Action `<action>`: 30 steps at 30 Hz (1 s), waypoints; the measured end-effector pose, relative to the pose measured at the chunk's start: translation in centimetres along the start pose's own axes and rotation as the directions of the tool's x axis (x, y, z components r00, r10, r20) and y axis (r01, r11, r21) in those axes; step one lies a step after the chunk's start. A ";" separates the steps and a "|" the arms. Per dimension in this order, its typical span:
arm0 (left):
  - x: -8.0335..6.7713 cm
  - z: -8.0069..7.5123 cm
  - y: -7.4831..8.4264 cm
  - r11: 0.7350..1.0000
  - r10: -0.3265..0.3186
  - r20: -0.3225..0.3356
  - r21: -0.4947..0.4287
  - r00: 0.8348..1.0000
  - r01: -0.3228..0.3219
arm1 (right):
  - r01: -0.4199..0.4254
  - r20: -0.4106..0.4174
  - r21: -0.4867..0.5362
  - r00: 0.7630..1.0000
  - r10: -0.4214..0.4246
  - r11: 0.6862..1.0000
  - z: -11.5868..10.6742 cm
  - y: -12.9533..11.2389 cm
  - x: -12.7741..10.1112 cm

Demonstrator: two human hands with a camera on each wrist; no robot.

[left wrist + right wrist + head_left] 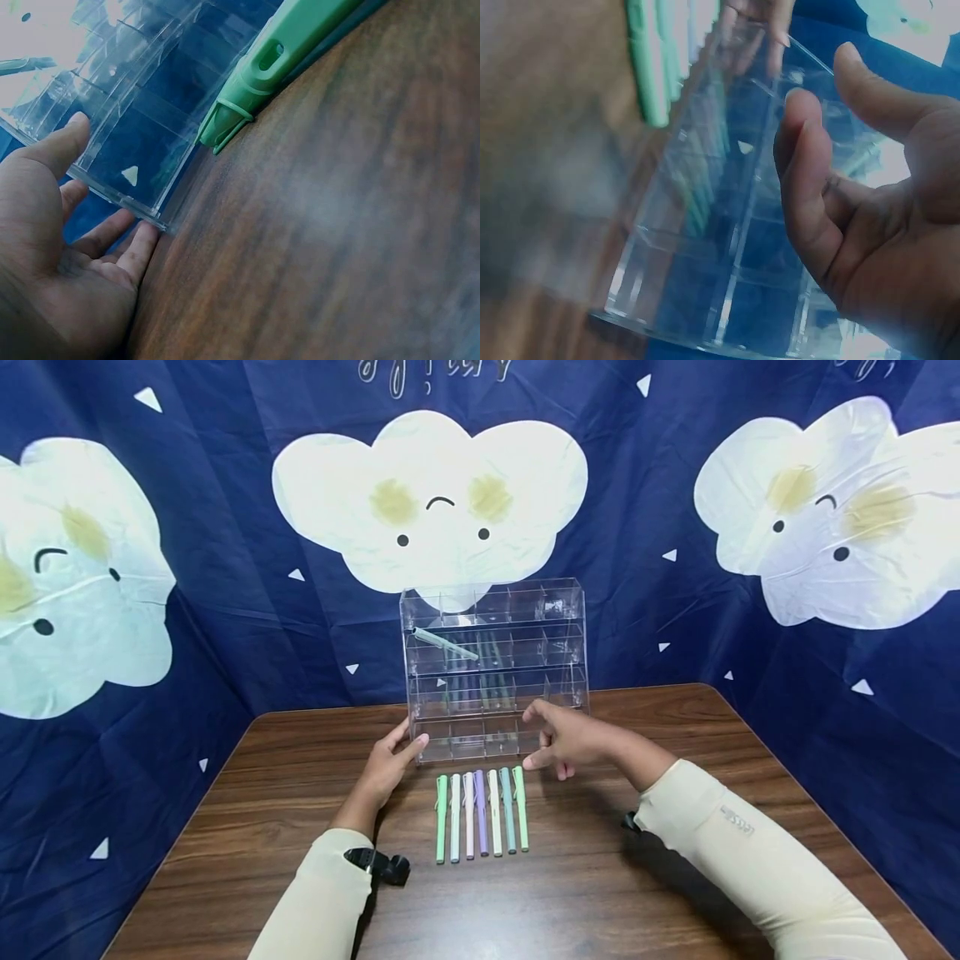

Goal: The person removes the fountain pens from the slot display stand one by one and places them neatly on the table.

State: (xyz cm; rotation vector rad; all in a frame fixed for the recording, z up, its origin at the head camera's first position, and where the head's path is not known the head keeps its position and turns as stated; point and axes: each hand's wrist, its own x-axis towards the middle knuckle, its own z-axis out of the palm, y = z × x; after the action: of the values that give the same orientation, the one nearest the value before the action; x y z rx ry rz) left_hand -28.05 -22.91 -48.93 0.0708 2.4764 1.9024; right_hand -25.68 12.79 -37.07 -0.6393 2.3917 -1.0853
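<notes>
A clear acrylic display rack [495,677] with tiered compartments stands upright on the table. At its lower left side, my left hand [386,768] holds the edge, thumb in front and fingers around the side; the left wrist view shows this hand [82,247] at the bottom corner. My right hand [573,739] hovers before the rack's lower right part, holding nothing, thumb and index finger apart. A pale teal pen [446,644] leans slantwise across the rack's upper left compartments. In front lie several clipped pens side by side, including a green pen [521,810] and a purple pen [481,814].
The brown wooden table [300,810] ends at a dark blue cloth backdrop [225,568] printed with white clouds, close behind the rack. Dark straps with small devices sit at both wrists, the left device [393,868] over the table.
</notes>
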 end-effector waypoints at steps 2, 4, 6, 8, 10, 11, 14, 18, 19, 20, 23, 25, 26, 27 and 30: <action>0.0 0.0 0.0 1.000 0.002 -0.002 0.001 1.000 -0.002 | 0.003 0.015 0.023 1.000 -0.003 1.000 -0.8 -0.4 0.2; 0.1 -0.1 -0.1 1.000 0.005 0.000 0.001 1.000 -0.005 | 0.012 0.030 0.037 0.999 -0.013 0.999 -1.5 -0.8 0.4; 0.2 -0.1 -0.3 1.000 0.008 0.002 0.003 1.000 -0.008 | 0.019 0.040 0.052 0.999 -0.022 0.998 -2.2 -1.1 0.9; 0.2 0.0 -0.4 1.000 0.007 0.002 0.006 1.000 -0.007 | 0.028 0.051 0.064 0.998 -0.031 0.998 -2.8 -1.6 1.3; 0.3 0.0 -0.4 1.000 0.007 0.003 0.012 1.000 -0.007 | 0.036 0.056 0.075 0.998 -0.040 0.997 -3.3 -2.0 1.7; 0.3 0.0 -0.4 1.000 0.008 0.005 0.011 1.000 -0.008 | 0.040 0.054 0.082 0.998 -0.044 0.996 -3.6 -2.2 1.9; 0.3 0.0 -0.4 1.000 0.006 0.007 0.003 1.000 -0.006 | 0.050 0.049 0.091 0.997 -0.055 0.995 -4.2 -2.7 2.6; 0.2 -0.1 -0.4 1.000 0.009 0.012 -0.004 1.000 -0.009 | 0.055 0.012 0.109 0.998 -0.057 0.993 -4.8 -3.2 3.7; 0.1 -0.1 -0.4 1.000 0.009 0.012 -0.002 1.000 -0.009 | 0.060 -0.008 0.111 0.998 -0.059 0.992 -4.9 -3.4 4.0; 0.1 -0.2 -0.4 1.000 0.009 0.014 -0.002 1.000 -0.009 | 0.069 -0.035 0.115 0.997 -0.065 0.991 -4.8 -3.6 4.2; 0.1 -0.3 -0.3 1.000 0.006 0.015 0.007 1.000 -0.006 | 0.113 -0.140 0.132 0.986 -0.095 0.985 -4.6 -4.3 5.1; 0.1 -0.3 -0.3 1.000 0.004 0.008 0.009 1.000 -0.004 | 0.152 -0.217 0.136 0.969 -0.120 0.979 -4.2 -4.8 5.8; 0.0 -0.3 -0.2 1.000 0.003 0.005 0.011 1.000 -0.003 | 0.171 -0.252 0.140 0.959 -0.132 0.975 -4.1 -5.1 6.2; 0.0 -0.3 -0.2 1.000 0.002 0.003 0.015 1.000 -0.002 | 0.186 -0.284 0.147 0.949 -0.138 0.972 -3.9 -5.3 6.6; 0.0 -0.1 -0.3 1.000 0.000 0.002 0.010 1.000 0.000 | 0.225 -0.359 0.151 0.920 -0.158 0.963 -3.4 -6.1 7.6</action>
State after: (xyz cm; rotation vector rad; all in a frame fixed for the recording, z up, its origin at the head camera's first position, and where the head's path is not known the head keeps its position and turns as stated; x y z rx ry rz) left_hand -28.10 -23.12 -49.17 0.0726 2.4849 1.8888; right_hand -32.24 6.86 -31.81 -0.6749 2.5052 -1.6065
